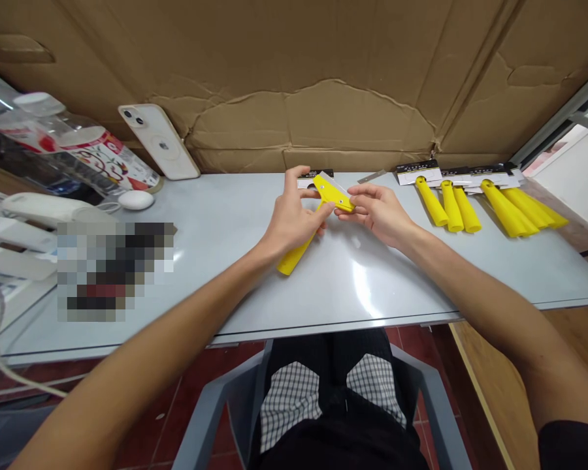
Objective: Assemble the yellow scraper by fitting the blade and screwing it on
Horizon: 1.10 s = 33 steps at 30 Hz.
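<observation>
Between my hands is a yellow scraper (298,256), its handle slanting down to the left and two screws showing in its wide head. A flat metal blade (336,183) sticks out along the far edge of that head. My left hand (290,219) is closed round the scraper near the neck, with the index finger raised. The fingers of my right hand (383,214) pinch the right end of the head. Just beyond the hands lie a loose metal blade (372,177) and a black and white card (328,175), which is partly hidden.
Several yellow scrapers (453,207) with cards lie at the right on the grey table (240,287). Toward the left are a phone (161,140), a drink bottle (108,153), a white mouse (136,200) and a blurred-out patch. Cardboard (274,72) walls the back.
</observation>
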Motion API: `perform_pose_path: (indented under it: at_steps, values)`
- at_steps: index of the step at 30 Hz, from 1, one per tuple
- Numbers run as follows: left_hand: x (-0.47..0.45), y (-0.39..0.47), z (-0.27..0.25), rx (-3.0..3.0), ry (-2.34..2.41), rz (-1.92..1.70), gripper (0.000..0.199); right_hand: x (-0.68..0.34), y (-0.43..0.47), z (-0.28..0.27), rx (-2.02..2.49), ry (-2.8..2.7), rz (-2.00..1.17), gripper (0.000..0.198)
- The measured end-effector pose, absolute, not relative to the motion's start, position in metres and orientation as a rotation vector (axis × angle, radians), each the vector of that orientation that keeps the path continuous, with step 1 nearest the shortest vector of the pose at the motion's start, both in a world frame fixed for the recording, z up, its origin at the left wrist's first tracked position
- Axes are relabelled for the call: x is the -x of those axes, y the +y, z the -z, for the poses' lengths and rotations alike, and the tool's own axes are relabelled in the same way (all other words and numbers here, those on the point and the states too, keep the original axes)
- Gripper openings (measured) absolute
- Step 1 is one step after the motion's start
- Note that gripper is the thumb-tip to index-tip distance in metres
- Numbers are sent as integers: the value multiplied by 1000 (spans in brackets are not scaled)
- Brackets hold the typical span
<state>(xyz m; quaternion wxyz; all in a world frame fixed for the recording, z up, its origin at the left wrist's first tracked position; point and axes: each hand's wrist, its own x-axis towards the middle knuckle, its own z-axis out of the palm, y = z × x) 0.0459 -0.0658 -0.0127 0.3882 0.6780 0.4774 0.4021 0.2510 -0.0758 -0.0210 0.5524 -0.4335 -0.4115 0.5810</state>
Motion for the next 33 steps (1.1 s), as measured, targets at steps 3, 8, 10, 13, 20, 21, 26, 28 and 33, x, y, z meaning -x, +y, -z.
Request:
perform_pose_path:
  at_steps: [3, 8, 10, 13, 20, 21, 26, 28, 33]
  values:
    - [-43, -68, 17, -2186, 1117, -968, 67, -250, -77, 18, 1045, -939, -1380, 20]
    - [-43, -69, 24, -2487, 1131, -866, 44, -251, -78, 14, 1060, -930, -1380, 16]
    - [-42, -68, 27, -2491, 1165, -867, 43, -251, -78, 15, 1054, -933, -1384, 17]
    - [-42, -67, 27, -2464, 1155, -895, 42, -251, -78, 17, 1050, -949, -1379, 15]
    - [-41, -63, 17, -1667, 931, -796, 49, -273, -69, 4, 1150, -1283, -1163, 37]
    - [-41, -60, 18, -1532, 874, -743, 55, -281, -67, 1, 1202, -1391, -1028, 38]
    - [-38, -42, 31, -1239, 669, -592, 56, -319, -53, -2, 1451, -2082, -218, 10]
    - [-35, -37, 36, -1259, 648, -570, 55, -326, -48, 2, 1509, -2258, -165, 14]
    - [-25, -29, 38, -1435, 599, -586, 44, -325, -41, 18, 1576, -2385, -173, 29]
